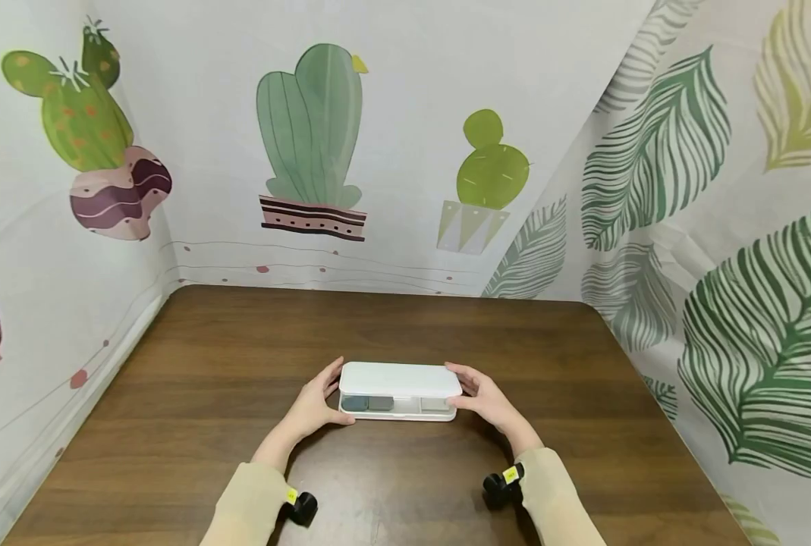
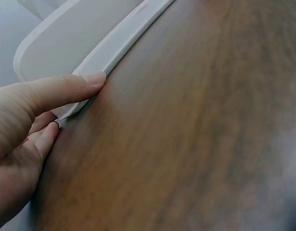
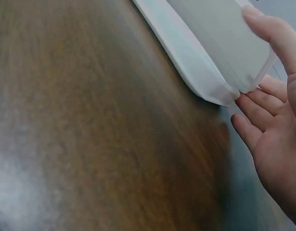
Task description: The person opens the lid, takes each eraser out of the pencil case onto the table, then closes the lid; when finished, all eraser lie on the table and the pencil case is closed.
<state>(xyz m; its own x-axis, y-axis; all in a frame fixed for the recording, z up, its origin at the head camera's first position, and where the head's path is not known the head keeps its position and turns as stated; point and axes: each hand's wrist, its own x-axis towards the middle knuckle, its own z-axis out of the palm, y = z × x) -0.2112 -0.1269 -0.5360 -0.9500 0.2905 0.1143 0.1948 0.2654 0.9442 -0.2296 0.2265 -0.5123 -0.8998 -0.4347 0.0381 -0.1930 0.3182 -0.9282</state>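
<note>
The person is wearing long, pale beige sleeves that are looking plain and softly loose; the left sleeve is ending in a simple cuff short of the wrist, and the right sleeve is matching it in colour and cut. Near each cuff, on the inner side, a small camera is showing: the left wrist camera and the right wrist camera are both appearing black, compact and rounded. A bright yellow label is marking each mount, the left label and the right label carrying print too small to read.
</note>
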